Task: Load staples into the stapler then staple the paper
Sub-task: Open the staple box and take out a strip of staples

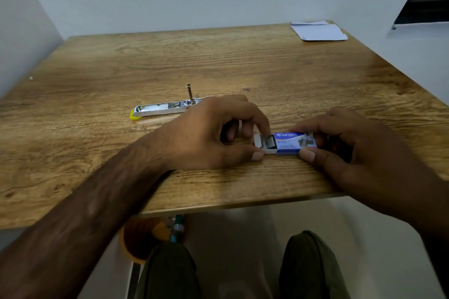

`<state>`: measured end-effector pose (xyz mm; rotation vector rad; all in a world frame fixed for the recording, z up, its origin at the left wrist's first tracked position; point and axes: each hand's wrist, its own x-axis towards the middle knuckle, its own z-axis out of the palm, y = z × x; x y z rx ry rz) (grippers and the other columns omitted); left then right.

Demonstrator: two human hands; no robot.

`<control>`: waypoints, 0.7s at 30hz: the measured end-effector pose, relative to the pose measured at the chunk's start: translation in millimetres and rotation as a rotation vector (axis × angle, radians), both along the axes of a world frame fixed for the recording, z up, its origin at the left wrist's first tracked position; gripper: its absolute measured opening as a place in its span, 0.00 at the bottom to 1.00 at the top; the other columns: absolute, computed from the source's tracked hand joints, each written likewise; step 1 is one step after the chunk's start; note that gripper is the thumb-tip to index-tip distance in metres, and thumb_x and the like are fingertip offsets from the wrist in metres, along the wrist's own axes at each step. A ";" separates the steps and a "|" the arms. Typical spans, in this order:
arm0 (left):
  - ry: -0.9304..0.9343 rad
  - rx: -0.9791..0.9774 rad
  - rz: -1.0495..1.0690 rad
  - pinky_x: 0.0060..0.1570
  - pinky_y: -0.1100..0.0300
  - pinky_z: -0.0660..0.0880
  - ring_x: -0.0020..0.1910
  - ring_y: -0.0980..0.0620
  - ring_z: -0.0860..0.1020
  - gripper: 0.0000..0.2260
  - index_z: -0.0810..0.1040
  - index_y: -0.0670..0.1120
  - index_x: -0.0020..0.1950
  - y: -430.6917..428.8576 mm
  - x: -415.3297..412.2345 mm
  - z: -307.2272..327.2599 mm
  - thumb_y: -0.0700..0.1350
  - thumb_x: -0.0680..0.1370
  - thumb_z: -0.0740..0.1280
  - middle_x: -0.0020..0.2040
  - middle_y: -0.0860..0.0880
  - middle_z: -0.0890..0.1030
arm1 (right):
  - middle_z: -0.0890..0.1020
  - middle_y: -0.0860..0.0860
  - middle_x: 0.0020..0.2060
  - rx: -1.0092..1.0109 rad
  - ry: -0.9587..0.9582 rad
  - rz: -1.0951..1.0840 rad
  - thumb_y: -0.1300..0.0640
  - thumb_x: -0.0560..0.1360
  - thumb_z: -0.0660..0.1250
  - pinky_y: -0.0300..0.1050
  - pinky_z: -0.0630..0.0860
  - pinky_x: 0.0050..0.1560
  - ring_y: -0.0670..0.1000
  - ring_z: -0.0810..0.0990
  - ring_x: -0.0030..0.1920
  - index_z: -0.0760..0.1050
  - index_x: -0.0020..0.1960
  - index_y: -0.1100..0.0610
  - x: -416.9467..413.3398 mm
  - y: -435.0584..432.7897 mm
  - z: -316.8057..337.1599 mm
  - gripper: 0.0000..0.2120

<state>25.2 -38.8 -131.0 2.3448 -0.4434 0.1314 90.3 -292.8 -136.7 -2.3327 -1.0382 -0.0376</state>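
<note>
A small blue staple box (292, 143) lies near the table's front edge, its white inner tray (264, 144) slid partly out to the left with silver staples showing. My right hand (352, 150) grips the blue sleeve between thumb and fingers. My left hand (213, 133) pinches the tray's end, with the index fingertip on the staples. The stapler (162, 109) lies open and flat behind my left hand, metal channel up, yellow tip at the left; its right end is hidden by the hand. White paper (318, 31) lies at the far right corner.
The wooden table (170, 60) is enclosed by white walls on the left, back and right. Below the front edge are my knees in dark trousers and an orange object (143, 238) under the table.
</note>
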 end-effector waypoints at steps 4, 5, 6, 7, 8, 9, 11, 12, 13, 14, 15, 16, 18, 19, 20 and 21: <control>0.004 -0.032 0.008 0.36 0.61 0.74 0.37 0.53 0.77 0.10 0.82 0.51 0.48 1.5 -0.4 0.5 0.49 0.71 0.80 0.41 0.59 0.79 | 0.76 0.41 0.40 0.011 0.013 0.004 0.46 0.71 0.67 0.40 0.69 0.38 0.41 0.75 0.43 0.77 0.57 0.38 0.6 -0.1 0.5 0.15; 0.016 -0.044 0.019 0.35 0.59 0.74 0.36 0.53 0.77 0.10 0.82 0.52 0.47 2.5 -0.5 0.4 0.49 0.70 0.80 0.39 0.60 0.78 | 0.77 0.41 0.39 0.014 0.014 0.005 0.46 0.71 0.67 0.40 0.69 0.38 0.42 0.75 0.42 0.77 0.57 0.38 0.9 -0.3 0.6 0.15; 0.030 -0.055 0.029 0.34 0.55 0.75 0.36 0.53 0.77 0.11 0.82 0.52 0.47 3.5 -0.4 0.2 0.50 0.70 0.80 0.37 0.59 0.78 | 0.77 0.42 0.39 0.017 0.014 0.006 0.46 0.71 0.67 0.41 0.70 0.38 0.42 0.75 0.42 0.78 0.57 0.38 1.3 -0.4 0.9 0.15; 0.040 -0.062 0.033 0.34 0.51 0.76 0.36 0.50 0.78 0.11 0.82 0.51 0.46 4.4 -0.3 0.2 0.50 0.69 0.80 0.37 0.56 0.78 | 0.77 0.42 0.39 0.019 0.016 0.006 0.46 0.70 0.67 0.41 0.70 0.38 0.42 0.75 0.42 0.78 0.57 0.38 1.3 -0.4 1.2 0.15; 0.041 -0.064 0.028 0.35 0.48 0.77 0.37 0.47 0.78 0.11 0.82 0.51 0.46 4.8 -0.3 0.5 0.50 0.69 0.80 0.37 0.53 0.79 | 0.77 0.42 0.39 0.022 0.019 0.005 0.46 0.70 0.67 0.41 0.70 0.38 0.42 0.75 0.42 0.78 0.57 0.39 1.2 -0.6 1.6 0.15; 0.034 -0.061 0.019 0.36 0.47 0.77 0.38 0.46 0.78 0.10 0.82 0.50 0.45 4.9 -0.2 1.0 0.50 0.69 0.80 0.39 0.50 0.79 | 0.77 0.42 0.39 0.023 0.022 0.006 0.46 0.70 0.67 0.41 0.70 0.38 0.42 0.75 0.42 0.78 0.57 0.39 1.0 -0.7 2.0 0.15; 0.020 -0.049 0.000 0.38 0.46 0.77 0.39 0.47 0.78 0.09 0.83 0.49 0.44 4.4 -0.4 2.0 0.49 0.70 0.80 0.41 0.48 0.80 | 0.77 0.42 0.39 0.026 0.028 0.008 0.46 0.70 0.67 0.41 0.70 0.38 0.42 0.76 0.42 0.79 0.57 0.39 1.0 -0.7 2.6 0.16; 0.018 -0.041 -0.005 0.39 0.46 0.77 0.40 0.47 0.78 0.09 0.83 0.49 0.44 4.2 -0.7 2.4 0.49 0.70 0.80 0.43 0.48 0.81 | 0.77 0.42 0.39 0.027 0.031 0.008 0.46 0.70 0.68 0.40 0.70 0.38 0.43 0.76 0.42 0.79 0.57 0.39 1.0 -0.6 2.9 0.16; 0.020 -0.033 -0.006 0.39 0.45 0.77 0.40 0.47 0.78 0.08 0.83 0.49 0.43 3.9 -0.6 2.7 0.49 0.71 0.79 0.43 0.48 0.81 | 0.77 0.42 0.39 0.026 0.033 0.007 0.46 0.70 0.68 0.40 0.70 0.38 0.43 0.76 0.42 0.78 0.57 0.38 1.3 -0.6 3.2 0.16; 0.024 -0.030 -0.003 0.40 0.45 0.77 0.41 0.47 0.78 0.07 0.84 0.49 0.43 3.7 -0.5 2.6 0.48 0.71 0.79 0.43 0.48 0.81 | 0.77 0.42 0.40 0.022 0.035 0.007 0.45 0.70 0.67 0.40 0.70 0.38 0.43 0.76 0.43 0.78 0.57 0.38 1.3 -0.6 3.7 0.16; 0.025 -0.029 0.002 0.40 0.45 0.78 0.40 0.47 0.78 0.06 0.84 0.49 0.43 3.6 0.1 2.7 0.48 0.72 0.79 0.43 0.48 0.81 | 0.77 0.42 0.40 0.016 0.037 0.006 0.45 0.70 0.67 0.41 0.70 0.38 0.43 0.76 0.43 0.78 0.58 0.37 1.4 -0.4 4.3 0.16; 0.023 -0.030 0.009 0.40 0.44 0.78 0.40 0.48 0.78 0.05 0.85 0.49 0.43 2.8 1.0 2.3 0.48 0.73 0.78 0.43 0.50 0.81 | 0.77 0.42 0.40 0.010 0.040 0.005 0.45 0.70 0.67 0.42 0.71 0.39 0.42 0.75 0.43 0.78 0.58 0.37 1.4 -0.5 4.9 0.16; 0.006 -0.024 0.023 0.40 0.45 0.78 0.40 0.49 0.79 0.03 0.85 0.50 0.43 2.0 2.1 1.5 0.48 0.75 0.76 0.43 0.52 0.81 | 0.77 0.42 0.41 0.003 0.047 0.003 0.45 0.70 0.68 0.43 0.72 0.40 0.42 0.75 0.42 0.78 0.58 0.38 1.3 -0.2 5.2 0.16; -0.003 -0.015 0.028 0.40 0.46 0.78 0.40 0.50 0.79 0.03 0.85 0.51 0.43 1.8 2.4 1.1 0.47 0.75 0.75 0.43 0.53 0.81 | 0.77 0.43 0.41 0.002 0.049 0.000 0.45 0.70 0.68 0.44 0.73 0.40 0.42 0.75 0.42 0.79 0.59 0.38 1.2 0.3 5.1 0.17; -0.011 -0.004 0.031 0.39 0.48 0.79 0.40 0.51 0.79 0.03 0.84 0.51 0.43 1.5 2.2 0.7 0.47 0.75 0.75 0.43 0.53 0.80 | 0.77 0.43 0.41 0.002 0.048 -0.003 0.46 0.71 0.68 0.46 0.73 0.40 0.43 0.76 0.42 0.79 0.59 0.39 0.9 0.6 5.0 0.16; -0.017 0.005 0.034 0.39 0.52 0.79 0.39 0.52 0.79 0.03 0.83 0.51 0.44 1.2 2.2 0.3 0.47 0.75 0.76 0.43 0.54 0.80 | 0.77 0.43 0.41 0.003 0.048 -0.008 0.46 0.71 0.69 0.47 0.74 0.40 0.43 0.76 0.42 0.80 0.59 0.40 0.5 0.7 5.0 0.17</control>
